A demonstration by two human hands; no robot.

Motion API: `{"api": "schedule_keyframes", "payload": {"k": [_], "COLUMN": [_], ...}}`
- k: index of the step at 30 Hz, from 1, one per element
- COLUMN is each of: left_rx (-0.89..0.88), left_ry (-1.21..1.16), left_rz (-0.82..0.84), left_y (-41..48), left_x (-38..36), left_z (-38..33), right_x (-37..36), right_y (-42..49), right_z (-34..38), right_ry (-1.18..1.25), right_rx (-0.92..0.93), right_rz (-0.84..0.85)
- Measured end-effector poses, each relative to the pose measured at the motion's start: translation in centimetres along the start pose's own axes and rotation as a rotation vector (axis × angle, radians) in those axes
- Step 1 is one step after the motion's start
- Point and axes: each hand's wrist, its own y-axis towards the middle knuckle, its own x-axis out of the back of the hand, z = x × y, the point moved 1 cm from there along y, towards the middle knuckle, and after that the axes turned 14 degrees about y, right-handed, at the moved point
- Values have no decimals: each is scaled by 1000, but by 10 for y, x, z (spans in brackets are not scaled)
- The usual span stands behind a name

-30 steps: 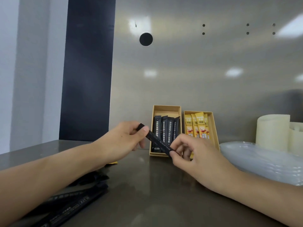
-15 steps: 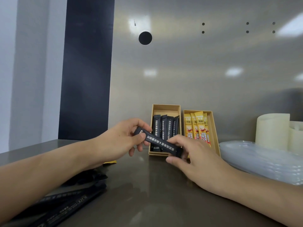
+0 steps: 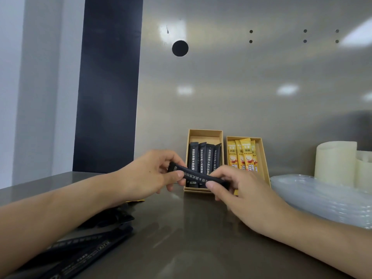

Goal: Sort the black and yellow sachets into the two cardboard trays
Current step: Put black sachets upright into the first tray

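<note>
Black sachet with pale lettering, yellow sachets printed with what may be red cups, tan cardboard trays, cream rolls

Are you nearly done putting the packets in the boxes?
Partly. Some black sachets already stand in the left tray, yellow sachets in the right tray. The left hand and right hand hold another black sachet. Loose black sachets wait on the table.

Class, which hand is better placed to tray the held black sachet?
Right, likely: the right hand pinches the black sachet just before the left tray; the left hand grips its farther end.
</note>
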Motion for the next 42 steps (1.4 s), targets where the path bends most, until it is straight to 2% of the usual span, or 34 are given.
{"api": "schedule_keyframes", "payload": {"k": [5,9,14,21,33,38,42], "left_rx": [50,110,156,123,72,48,36], "left_ry": [120,262,394,408,421,435,429], "left_rz": [-58,-145,-106,-64,38,42,46], "left_y": [3,3,1,1,3,3,4], "left_x": [4,13,17,13,9,9,9], "left_z": [7,17,23,21,18,18,18], "right_x": [8,9,9,9,8,15,26], "right_y": [5,5,3,4,5,13,30], "right_z": [-9,-11,-5,-3,-5,-13,-16], "right_ry": [242,359,338,302,425,359,112], "right_rx": [-99,-194,-231,-253,-308,-312,-295], "right_rz": [-149,-193,-146,-144,-195,-286,-356]}}
